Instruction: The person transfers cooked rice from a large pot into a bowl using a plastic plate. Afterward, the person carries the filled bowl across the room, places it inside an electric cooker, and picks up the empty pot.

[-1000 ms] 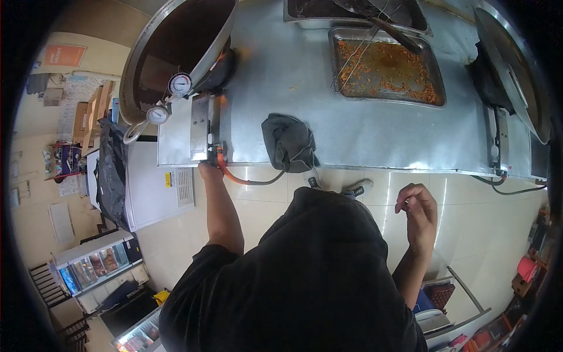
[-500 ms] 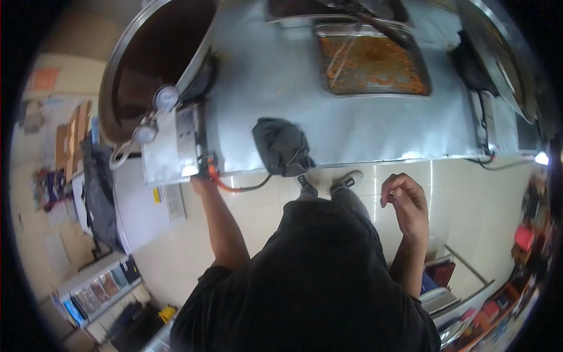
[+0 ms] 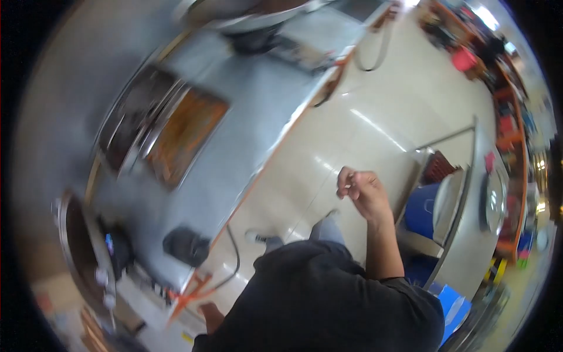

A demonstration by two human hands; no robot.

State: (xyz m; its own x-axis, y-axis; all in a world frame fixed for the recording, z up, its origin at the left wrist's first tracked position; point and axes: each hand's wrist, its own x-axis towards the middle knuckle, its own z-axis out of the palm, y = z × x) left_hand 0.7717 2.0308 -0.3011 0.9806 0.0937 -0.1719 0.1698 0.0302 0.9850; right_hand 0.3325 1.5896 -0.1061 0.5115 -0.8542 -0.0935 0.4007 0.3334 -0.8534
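My right hand is raised over the tiled floor, away from the metal table. Its fingers are curled in toward the thumb, and I cannot make out whether anything small is between them. Low in the view, my left hand hangs by the table's near corner, close to an orange frame part; its fingers are blurred and partly hidden. A crumpled dark cloth lies on the tabletop near that corner. Farther along the table is a shallow metal tray with orange-brown residue.
A second tray with utensils adjoins the first. Large pans stand at both table ends, the far pan at the top. A dark hose loops off the edge. At right are a metal cart, a blue bin and orange shelving.
The view has swung to the right, so the table now runs diagonally and the cart shows more fully. My left hand has come away from the table's edge. My right hand stays curled.
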